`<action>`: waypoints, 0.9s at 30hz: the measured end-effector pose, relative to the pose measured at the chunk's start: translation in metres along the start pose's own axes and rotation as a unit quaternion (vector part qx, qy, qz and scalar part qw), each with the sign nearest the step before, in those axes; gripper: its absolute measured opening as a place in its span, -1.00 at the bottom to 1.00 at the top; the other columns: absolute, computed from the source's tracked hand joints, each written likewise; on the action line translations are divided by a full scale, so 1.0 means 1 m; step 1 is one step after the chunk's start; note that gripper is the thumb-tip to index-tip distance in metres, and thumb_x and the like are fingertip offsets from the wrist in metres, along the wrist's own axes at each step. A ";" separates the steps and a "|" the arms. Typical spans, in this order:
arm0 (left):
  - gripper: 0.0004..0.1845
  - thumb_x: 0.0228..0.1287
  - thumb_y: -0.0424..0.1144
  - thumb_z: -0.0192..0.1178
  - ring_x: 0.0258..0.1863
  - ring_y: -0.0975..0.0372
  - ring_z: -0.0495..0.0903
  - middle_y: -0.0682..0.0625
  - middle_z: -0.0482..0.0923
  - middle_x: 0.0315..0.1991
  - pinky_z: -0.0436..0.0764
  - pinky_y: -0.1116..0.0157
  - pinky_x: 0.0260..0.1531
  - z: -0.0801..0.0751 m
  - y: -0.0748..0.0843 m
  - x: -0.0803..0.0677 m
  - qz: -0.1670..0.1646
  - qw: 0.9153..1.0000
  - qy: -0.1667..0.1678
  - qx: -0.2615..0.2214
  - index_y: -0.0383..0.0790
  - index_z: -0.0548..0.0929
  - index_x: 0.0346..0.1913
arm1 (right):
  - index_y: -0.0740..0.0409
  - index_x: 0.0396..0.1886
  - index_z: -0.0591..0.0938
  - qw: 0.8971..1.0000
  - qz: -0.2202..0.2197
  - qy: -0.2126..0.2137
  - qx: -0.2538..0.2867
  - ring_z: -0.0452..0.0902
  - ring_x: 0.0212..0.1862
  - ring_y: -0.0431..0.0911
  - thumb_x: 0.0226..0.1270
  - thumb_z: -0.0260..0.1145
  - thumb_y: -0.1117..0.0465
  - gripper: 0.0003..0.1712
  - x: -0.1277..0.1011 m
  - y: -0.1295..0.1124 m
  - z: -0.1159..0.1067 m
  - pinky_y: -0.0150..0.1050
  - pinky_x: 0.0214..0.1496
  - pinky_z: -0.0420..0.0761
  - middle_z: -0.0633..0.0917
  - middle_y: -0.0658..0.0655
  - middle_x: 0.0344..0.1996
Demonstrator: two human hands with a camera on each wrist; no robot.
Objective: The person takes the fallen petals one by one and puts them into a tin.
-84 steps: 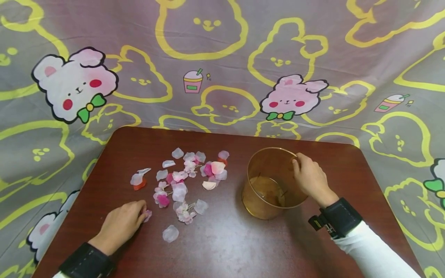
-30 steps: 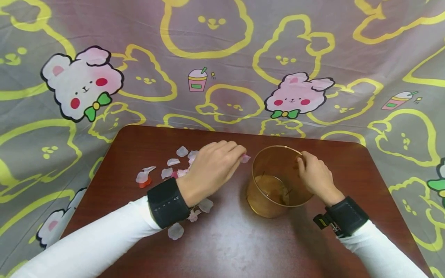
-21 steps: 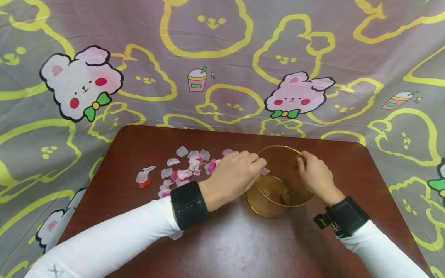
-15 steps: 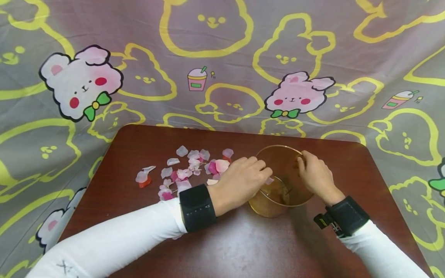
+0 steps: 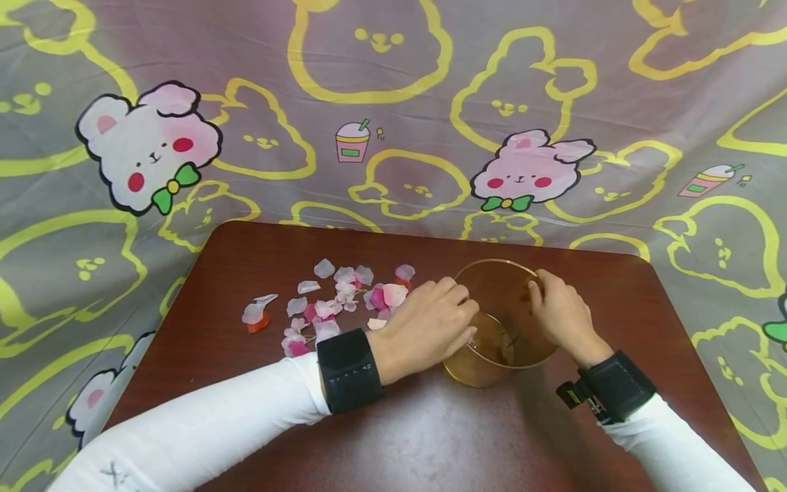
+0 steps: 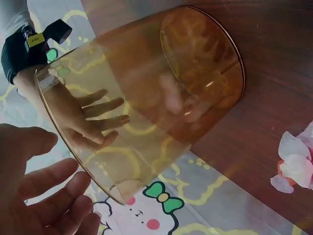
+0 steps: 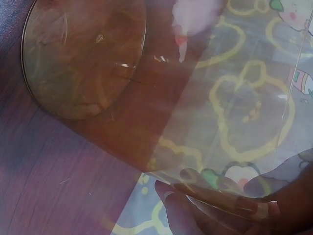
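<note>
My right hand [image 5: 558, 311] grips the right rim of an amber see-through round container [image 5: 470, 374] with a gold edge, standing on the table. In the right wrist view, fingers [image 7: 183, 210] and thumb pinch its wall. My left hand [image 5: 430, 326] is at the container's left rim, fingertips over the opening. The left wrist view shows that hand [image 6: 44, 191] with its fingers spread apart, holding nothing. A blurred pinkish patch [image 6: 171, 93] shows through the amber wall. Left of the container lie loose white, pink and red petals [image 5: 327, 331], some on small stems.
A dark red-brown wooden table [image 5: 399, 444] carries everything. One small group of white and red petals [image 5: 253, 314] lies apart at the far left. Behind the table hangs a grey cloth [image 5: 406, 123] with yellow outlines and cartoon rabbits.
My left hand has carried a pink petal from the table's left side to the container's mouth and let it go there. The right hand has kept its grip on the rim.
</note>
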State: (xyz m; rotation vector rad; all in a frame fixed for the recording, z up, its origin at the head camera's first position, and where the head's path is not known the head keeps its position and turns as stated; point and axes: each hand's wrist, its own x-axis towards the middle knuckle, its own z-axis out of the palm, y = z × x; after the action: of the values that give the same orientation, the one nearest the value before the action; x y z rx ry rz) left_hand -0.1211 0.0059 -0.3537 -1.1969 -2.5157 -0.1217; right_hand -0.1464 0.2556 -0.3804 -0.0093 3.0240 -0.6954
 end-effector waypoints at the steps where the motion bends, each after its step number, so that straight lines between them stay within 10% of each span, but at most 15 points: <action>1: -0.77 0.39 0.01 0.22 -0.15 0.17 0.59 0.05 0.65 -0.24 0.56 0.28 -0.25 -0.001 -0.001 -0.001 -0.003 1.000 0.001 -0.004 -0.06 0.72 -0.17 | 0.20 -0.05 0.56 1.000 0.000 0.000 0.000 0.59 -0.50 -0.07 0.65 -0.06 0.13 -0.69 0.000 0.000 0.000 -0.21 -0.55 0.37 0.74 0.17 -0.41; 13: -0.74 0.34 -0.02 0.27 -0.21 0.14 0.63 0.00 0.69 -0.24 0.61 0.21 -0.21 -0.005 -0.046 -0.042 -0.064 0.996 0.051 -0.028 -0.14 0.74 -0.14 | 0.21 -0.05 0.59 1.000 -0.006 -0.002 0.006 0.63 -0.44 -0.06 0.65 -0.06 0.14 -0.67 -0.001 -0.001 -0.001 -0.21 -0.53 0.42 0.77 0.18 -0.34; 27: -0.61 0.26 -0.01 0.34 -0.15 0.00 0.67 -0.17 0.74 -0.16 0.69 0.04 -0.10 -0.007 -0.115 -0.140 -0.225 0.974 -0.025 -0.007 -0.29 0.74 -0.08 | 0.16 -0.12 0.58 1.000 0.001 0.002 0.004 0.61 -0.46 -0.04 0.65 -0.05 0.11 -0.69 -0.001 -0.003 -0.002 -0.20 -0.54 0.37 0.75 0.16 -0.39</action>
State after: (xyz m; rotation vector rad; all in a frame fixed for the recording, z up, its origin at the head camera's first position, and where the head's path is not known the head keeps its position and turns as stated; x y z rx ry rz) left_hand -0.1255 -0.1719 -0.3881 -0.6195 -2.7919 -0.2226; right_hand -0.1460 0.2538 -0.3775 -0.0044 3.0242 -0.7097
